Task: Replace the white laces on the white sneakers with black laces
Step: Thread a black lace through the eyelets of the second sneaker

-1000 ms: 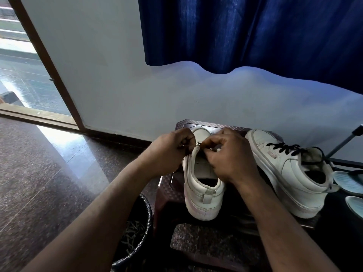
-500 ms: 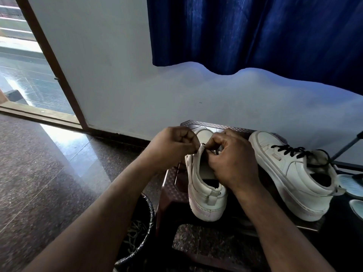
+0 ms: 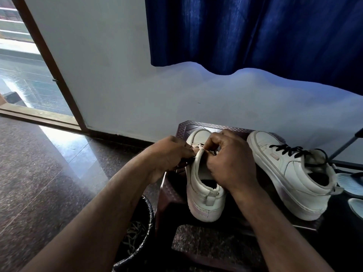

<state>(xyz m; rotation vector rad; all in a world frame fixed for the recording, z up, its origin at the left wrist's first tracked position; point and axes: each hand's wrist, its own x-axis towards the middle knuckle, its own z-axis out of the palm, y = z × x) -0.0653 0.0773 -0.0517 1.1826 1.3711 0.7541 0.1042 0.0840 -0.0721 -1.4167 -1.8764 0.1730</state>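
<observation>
We pinch the left shoe
Our left hand and right hand both grip its top edge, fingers curled tight, on the stool

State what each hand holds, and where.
Left hand and right hand both pinch the nearer white leather sneaker at its raised eyelet flap, near the toe. Any lace they hold is hidden.

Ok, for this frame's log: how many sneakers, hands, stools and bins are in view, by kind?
White sneakers: 2, the middle sneaker and the black-laced sneaker
Hands: 2, left hand and right hand, both pinching the middle sneaker
Stool: 1
Bin: 1
Total: 6
</observation>
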